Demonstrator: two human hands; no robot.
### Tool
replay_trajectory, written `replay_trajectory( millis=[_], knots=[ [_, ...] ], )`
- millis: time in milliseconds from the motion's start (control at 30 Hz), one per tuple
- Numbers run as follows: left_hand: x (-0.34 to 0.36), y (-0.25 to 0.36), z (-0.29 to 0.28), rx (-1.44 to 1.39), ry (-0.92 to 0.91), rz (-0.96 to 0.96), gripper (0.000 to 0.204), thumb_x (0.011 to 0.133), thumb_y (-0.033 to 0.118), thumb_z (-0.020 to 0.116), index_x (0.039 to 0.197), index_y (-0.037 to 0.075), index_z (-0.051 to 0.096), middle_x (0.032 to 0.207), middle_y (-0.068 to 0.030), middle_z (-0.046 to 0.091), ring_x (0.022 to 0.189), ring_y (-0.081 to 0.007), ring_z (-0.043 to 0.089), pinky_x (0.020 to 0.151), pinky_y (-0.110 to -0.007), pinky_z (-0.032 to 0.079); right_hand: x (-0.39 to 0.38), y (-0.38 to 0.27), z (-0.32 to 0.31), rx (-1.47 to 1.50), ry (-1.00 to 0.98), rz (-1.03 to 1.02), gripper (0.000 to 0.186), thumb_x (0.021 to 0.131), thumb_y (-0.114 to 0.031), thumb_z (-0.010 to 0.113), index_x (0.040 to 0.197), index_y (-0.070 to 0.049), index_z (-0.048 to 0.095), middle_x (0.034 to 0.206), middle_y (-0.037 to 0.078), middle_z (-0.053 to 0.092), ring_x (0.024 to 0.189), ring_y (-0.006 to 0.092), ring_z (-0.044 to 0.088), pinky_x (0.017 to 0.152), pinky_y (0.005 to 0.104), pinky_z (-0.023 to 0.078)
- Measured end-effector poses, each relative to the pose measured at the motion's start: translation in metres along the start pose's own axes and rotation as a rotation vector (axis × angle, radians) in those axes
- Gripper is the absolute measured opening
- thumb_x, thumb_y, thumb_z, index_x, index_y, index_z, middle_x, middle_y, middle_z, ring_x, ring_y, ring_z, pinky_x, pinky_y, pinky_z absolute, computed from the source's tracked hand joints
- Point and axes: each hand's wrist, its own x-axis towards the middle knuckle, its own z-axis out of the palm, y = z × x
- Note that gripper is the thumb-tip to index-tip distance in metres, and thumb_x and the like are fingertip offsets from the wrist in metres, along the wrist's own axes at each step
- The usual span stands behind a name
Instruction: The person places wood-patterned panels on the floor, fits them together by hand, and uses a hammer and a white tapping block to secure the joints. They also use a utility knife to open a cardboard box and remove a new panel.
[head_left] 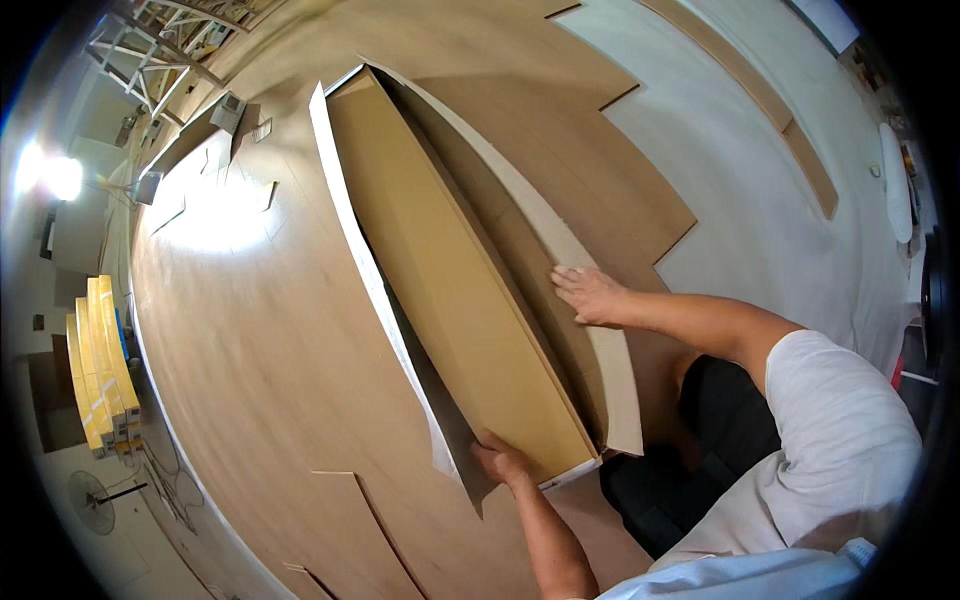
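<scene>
A long open cardboard box point(450, 260) lies lengthwise on the wood-look floor before me, with a long yellow-tan inner piece in it and side flaps folded outward. The left flap point(350, 225) shows a white edge; the right flap point(617, 385) is pale brown. My left hand point(500, 460) grips the box at its near left end, between the inner piece and the left flap, its fingertips partly hidden. My right hand point(590, 292) lies on the right flap about midway along it, fingers out and slightly apart. My dark-clad leg is at the lower right, beside the box.
Pale underlay point(760, 260) borders stepped planks on the right, with loose boards point(740, 75) on it. Several yellow packs point(100, 360) stand at the left near a fan point(90, 500). Behind are a metal frame point(140, 60), a bright lamp point(62, 178) and opened cardboard point(200, 130).
</scene>
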Motion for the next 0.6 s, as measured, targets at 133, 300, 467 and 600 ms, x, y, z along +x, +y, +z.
replay_trajectory(
  millis=[133,300,467,600],
  knots=[
    [-0.006,0.014,0.003,0.206,0.007,-0.046,0.05,0.104,0.046,0.041,0.103,-0.001,0.058,0.108,-0.0297,0.065,0.1,-0.0483,0.062,0.083,-0.056,0.049,-0.01,0.03,0.039,0.151,-0.005,0.0,0.088,0.083,-0.05,0.069,0.151,-0.002,0.04,0.164,0.012,0.028,0.149,0.0281,0.029,0.114,0.0402,0.034],
    [0.006,0.03,-0.018,0.248,-0.044,-0.099,0.05,0.105,0.042,0.039,0.111,-0.002,0.062,0.112,-0.0288,0.066,0.103,-0.048,0.062,0.088,-0.055,0.05,-0.007,0.032,0.044,0.113,0.03,0.009,0.088,0.082,-0.048,0.072,0.151,-0.003,0.04,0.162,0.013,0.031,0.148,0.0297,0.03,0.113,0.0441,0.036],
    [0.009,0.033,-0.045,0.202,0.02,0.115,0.048,0.106,0.033,0.039,0.134,-0.001,0.057,0.133,-0.0257,0.061,0.122,-0.0436,0.057,0.104,-0.05,0.044,-0.005,-0.023,0.017,0.353,0.0,0.212,0.064,0.085,-0.039,0.07,0.131,0.001,0.055,0.145,0.024,0.047,0.137,0.0382,0.042,0.11,0.0459,0.04],
    [0.015,0.02,-0.051,0.269,0.114,0.201,0.049,0.105,0.033,0.041,0.136,-0.001,0.057,0.137,-0.0266,0.058,0.124,-0.044,0.055,0.106,-0.05,0.043,-0.056,-0.124,0.001,0.746,0.142,0.323,0.048,0.089,-0.034,0.064,0.12,0.001,0.059,0.116,0.024,0.063,0.114,0.0409,0.059,0.098,0.0479,0.048]
  ],
)
